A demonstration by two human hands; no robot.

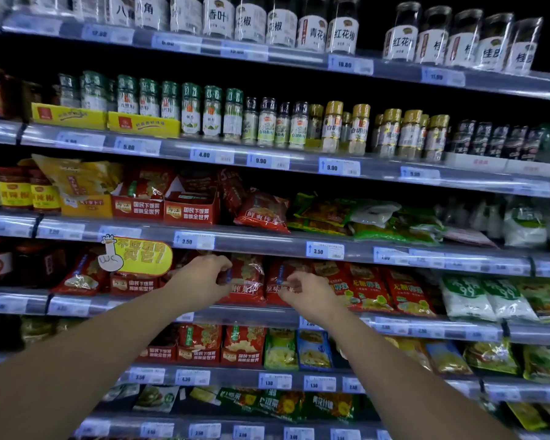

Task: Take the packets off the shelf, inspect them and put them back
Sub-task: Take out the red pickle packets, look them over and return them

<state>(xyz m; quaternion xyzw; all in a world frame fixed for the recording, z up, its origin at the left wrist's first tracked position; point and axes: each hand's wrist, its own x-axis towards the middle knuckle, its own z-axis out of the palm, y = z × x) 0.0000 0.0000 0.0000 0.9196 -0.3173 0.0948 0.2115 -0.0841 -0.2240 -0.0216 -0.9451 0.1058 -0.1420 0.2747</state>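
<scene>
- We have both arms stretched towards the shelf (261, 313) that carries a row of red packets, below the rail with the 3.50 price tags (324, 250).
- Our left hand (204, 279) is curled at the left edge of a red packet (246, 277), thumb below and fingers above. We read this as a pinch on the edge seam, though the contact itself is small in the view.
- Our right hand (308, 295) has its fingers bent in front of the second red packet (278, 274), which stands just beside the first. The fingers are blurred, and we cannot tell whether they grip the film or only hover at it.
- Both packets stand upright on the shelf, leaning back among their neighbours, with none lifted clear.
- We judge the packets to be light, soft pouches. The glossy film catches the light, so it is likely slippery and will crinkle and sag if held by one corner.
- The flat sealed edges look like the best hold: a pinch on a side seam or the top seam, with the other hand supporting the bottom.
- Tight packing means a neighbour could be dragged forward, so we would draw the packet out straight and slowly.
</scene>
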